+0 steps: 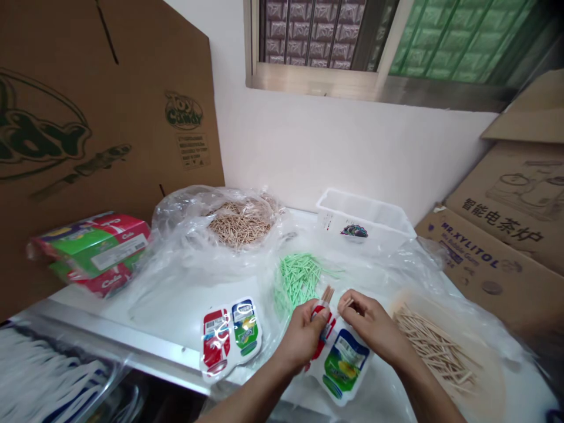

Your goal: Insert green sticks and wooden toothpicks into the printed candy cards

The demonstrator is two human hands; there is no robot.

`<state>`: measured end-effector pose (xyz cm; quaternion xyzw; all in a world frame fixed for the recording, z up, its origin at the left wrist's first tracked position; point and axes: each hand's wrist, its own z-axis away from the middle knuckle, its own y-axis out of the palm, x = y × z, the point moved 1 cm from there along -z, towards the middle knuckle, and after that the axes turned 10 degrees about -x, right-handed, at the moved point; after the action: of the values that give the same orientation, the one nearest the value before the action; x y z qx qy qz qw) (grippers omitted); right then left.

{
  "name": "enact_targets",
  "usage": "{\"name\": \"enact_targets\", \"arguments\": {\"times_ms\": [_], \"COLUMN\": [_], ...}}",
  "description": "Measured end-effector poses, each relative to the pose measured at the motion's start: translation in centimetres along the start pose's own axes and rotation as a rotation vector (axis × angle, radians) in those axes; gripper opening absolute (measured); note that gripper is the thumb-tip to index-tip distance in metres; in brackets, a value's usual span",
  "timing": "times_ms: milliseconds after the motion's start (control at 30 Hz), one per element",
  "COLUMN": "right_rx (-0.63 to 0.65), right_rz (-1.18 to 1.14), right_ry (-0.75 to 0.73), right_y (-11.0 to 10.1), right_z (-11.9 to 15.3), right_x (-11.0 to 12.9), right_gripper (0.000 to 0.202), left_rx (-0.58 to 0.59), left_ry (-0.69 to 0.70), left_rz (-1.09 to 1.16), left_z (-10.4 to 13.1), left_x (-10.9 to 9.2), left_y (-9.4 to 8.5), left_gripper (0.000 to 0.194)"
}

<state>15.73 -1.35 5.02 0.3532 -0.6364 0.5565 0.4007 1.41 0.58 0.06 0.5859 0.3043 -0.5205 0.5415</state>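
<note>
While clamping pack (346, 361) and near-upright sticks (327, 294) in left fingers (321, 318), pinching probable stick (349, 302) just rightward in right fingers (351, 318).

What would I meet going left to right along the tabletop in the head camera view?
Red-and-green packages, flat two-part pack, left hand, right hand, loose pile of brown sticks.

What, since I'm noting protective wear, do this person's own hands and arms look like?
The left hand and right hand are both bare, with no gloves, rings or markings that I can make out. The left forearm and right forearm look slender; no sleeve, watch or bracelet shows on either up to the picture's edge.
</note>
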Motion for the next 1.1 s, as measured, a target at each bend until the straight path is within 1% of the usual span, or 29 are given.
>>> {"name": "enact_targets", "arguments": {"times_ms": [167,367,433,533,600,667,800,867,1000,1100], "right_rx": [-0.061,-0.041,-0.086,-0.166,-0.179,-0.172,-0.115,-0.094,-0.082,-0.04], "right_rz": [-0.061,-0.129,-0.086,0.026,0.06,0.039,-0.069,-0.087,-0.06,-0.076], "right_ry": [-0.007,0.029,0.054,0.057,0.05,0.048,0.009,0.013,0.03,0.017], "right_y": [0.5,0.6,0.6,0.6,0.5,0.5,0.6,0.7,0.6,0.5], "right_z": [0.1,0.0,-0.1,0.0,0.2,0.4,0.6,0.5,0.2,0.1], "right_x": [0.4,0.1,-0.1,-0.3,-0.4,-0.3,0.1,0.2,0.5,0.6], "right_gripper": [0.023,0.029,0.027,0.017,0.013,0.013,0.026,0.029,0.029,0.026], "left_rx": [0.024,0.035,0.027,-0.015,-0.032,-0.025,0.012,0.026,0.049,0.066], "left_ry": [-0.016,-0.041,-0.045,-0.043,-0.042,-0.045,-0.054,-0.046,-0.031,-0.028], "left_rz": [-0.004,0.043,0.055,0.05,0.037,0.034,0.052,0.042,0.041,0.027], "left_z": [0.4,0.5,0.4,0.4,0.4,0.4,0.5,0.5,0.4,0.4], "left_x": [-0.1,0.3,0.3,0.3,0.3,0.2,0.3,0.6,0.9,1.1], "left_y": [0.6,0.6,0.7,0.6,0.5,0.6,0.7,0.6,0.3,0.1], "left_gripper": [0.033,0.036,0.037,0.039,0.04,0.039,0.037,0.037,0.036,0.035]}}
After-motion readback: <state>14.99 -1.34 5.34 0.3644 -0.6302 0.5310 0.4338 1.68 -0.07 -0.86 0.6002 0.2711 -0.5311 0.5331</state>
